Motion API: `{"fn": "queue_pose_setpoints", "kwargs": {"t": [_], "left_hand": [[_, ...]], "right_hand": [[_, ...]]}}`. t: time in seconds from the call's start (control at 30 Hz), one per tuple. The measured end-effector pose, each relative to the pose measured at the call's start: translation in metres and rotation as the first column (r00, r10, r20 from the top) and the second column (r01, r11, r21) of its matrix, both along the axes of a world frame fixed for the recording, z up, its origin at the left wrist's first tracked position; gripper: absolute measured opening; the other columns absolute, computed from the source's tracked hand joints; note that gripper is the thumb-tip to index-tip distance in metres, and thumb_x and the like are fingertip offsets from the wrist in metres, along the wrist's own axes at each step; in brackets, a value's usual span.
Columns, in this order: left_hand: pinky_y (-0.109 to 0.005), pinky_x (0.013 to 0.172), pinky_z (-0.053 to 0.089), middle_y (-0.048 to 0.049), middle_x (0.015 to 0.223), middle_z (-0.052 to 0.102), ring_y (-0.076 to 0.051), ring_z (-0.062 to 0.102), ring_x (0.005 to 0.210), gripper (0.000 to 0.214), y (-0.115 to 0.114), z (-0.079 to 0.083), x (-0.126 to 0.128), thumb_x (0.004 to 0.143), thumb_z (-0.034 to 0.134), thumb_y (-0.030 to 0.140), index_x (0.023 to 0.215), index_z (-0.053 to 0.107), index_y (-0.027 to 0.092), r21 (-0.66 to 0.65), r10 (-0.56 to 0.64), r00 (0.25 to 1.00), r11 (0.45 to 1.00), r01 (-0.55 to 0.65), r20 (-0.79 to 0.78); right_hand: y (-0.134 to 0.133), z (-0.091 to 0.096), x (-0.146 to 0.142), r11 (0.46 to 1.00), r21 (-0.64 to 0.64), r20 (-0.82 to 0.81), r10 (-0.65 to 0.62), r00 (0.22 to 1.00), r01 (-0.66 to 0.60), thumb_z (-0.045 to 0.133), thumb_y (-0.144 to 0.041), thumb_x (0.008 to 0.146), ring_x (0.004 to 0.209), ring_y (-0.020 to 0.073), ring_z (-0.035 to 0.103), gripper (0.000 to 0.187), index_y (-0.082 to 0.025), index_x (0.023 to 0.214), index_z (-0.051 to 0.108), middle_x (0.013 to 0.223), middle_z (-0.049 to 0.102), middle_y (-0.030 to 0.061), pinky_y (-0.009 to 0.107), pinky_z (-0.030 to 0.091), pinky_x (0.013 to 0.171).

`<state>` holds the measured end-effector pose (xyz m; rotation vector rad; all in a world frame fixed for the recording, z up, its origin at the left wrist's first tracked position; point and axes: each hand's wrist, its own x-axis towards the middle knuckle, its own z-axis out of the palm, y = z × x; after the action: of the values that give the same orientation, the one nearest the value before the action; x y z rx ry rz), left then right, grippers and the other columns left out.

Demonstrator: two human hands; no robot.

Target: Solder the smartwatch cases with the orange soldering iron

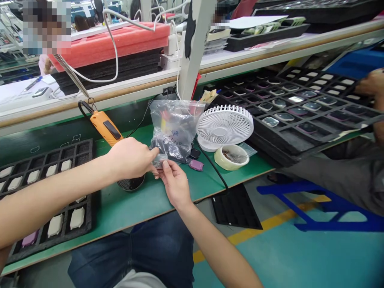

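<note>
A small clear, ribbed-looking plastic piece [160,161] is between my two hands, above the front part of the green bench. My left hand [132,159] reaches in from the left with its fingers closed at the piece's left side. My right hand [176,182] pinches its lower right side between thumb and fingers. The fingers hide part of the piece. Just behind lies a clear plastic bag [177,128] with dark contents and handwriting. A purple watch-shaped case [196,165] and a black one [195,153] lie to the right of my hands.
An orange-handled tool [106,128] hangs from a spring at left. A black foam tray [93,160] holds pale cases. Right of the bag stand a white fan [225,126] and a tape roll [232,157] with small metal parts inside. Stacked trays [282,150] and another person's hand [372,86] are farther right.
</note>
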<state>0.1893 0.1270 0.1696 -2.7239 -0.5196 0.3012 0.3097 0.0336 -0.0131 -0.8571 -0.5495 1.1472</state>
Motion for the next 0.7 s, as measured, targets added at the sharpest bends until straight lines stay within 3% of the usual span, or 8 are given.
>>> {"fn": "queue_pose_setpoints", "kwargs": {"t": [0.23, 0.47, 0.7], "left_hand": [[-0.035, 0.065, 0.054, -0.0115, 0.090, 0.077, -0.031, 0.080, 0.075, 0.047, 0.003, 0.001, -0.001, 0.105, 0.062, 0.065, 0.103, 0.072, 0.018, -0.032, 0.017, 0.999, 0.999, -0.017, 0.027], [-0.033, 0.065, 0.053, -0.0078, 0.076, 0.077, -0.030, 0.079, 0.071, 0.019, -0.001, 0.007, 0.004, 0.100, 0.069, 0.039, 0.096, 0.072, 0.021, -0.096, 0.025, 1.000, 0.995, -0.025, -0.004], [-0.033, 0.062, 0.051, -0.0066, 0.078, 0.078, -0.030, 0.080, 0.072, 0.013, -0.004, 0.012, 0.004, 0.099, 0.068, 0.034, 0.100, 0.071, 0.022, -0.094, 0.010, 1.000, 0.996, -0.012, -0.016]], "right_hand": [[-0.002, -0.005, 0.005, 0.999, 0.013, 0.036, 0.030, 0.999, -0.031, 0.070, -0.049, 0.101, 0.104, 0.0188, 0.073, 0.041, -0.019, 0.129, 0.069, 0.124, 0.074, 0.0073, 0.041, 0.066, 0.091], [-0.006, -0.003, -0.001, 0.995, 0.047, -0.024, 0.092, 0.995, -0.091, 0.068, -0.052, 0.102, 0.103, 0.0188, 0.074, 0.044, -0.019, 0.131, 0.067, 0.123, 0.074, 0.0073, 0.041, 0.066, 0.090], [-0.017, -0.001, 0.009, 0.999, 0.044, 0.120, -0.017, 0.993, 0.011, 0.071, -0.048, 0.101, 0.103, 0.0185, 0.074, 0.039, -0.019, 0.126, 0.070, 0.121, 0.075, 0.0067, 0.041, 0.066, 0.091]]}}
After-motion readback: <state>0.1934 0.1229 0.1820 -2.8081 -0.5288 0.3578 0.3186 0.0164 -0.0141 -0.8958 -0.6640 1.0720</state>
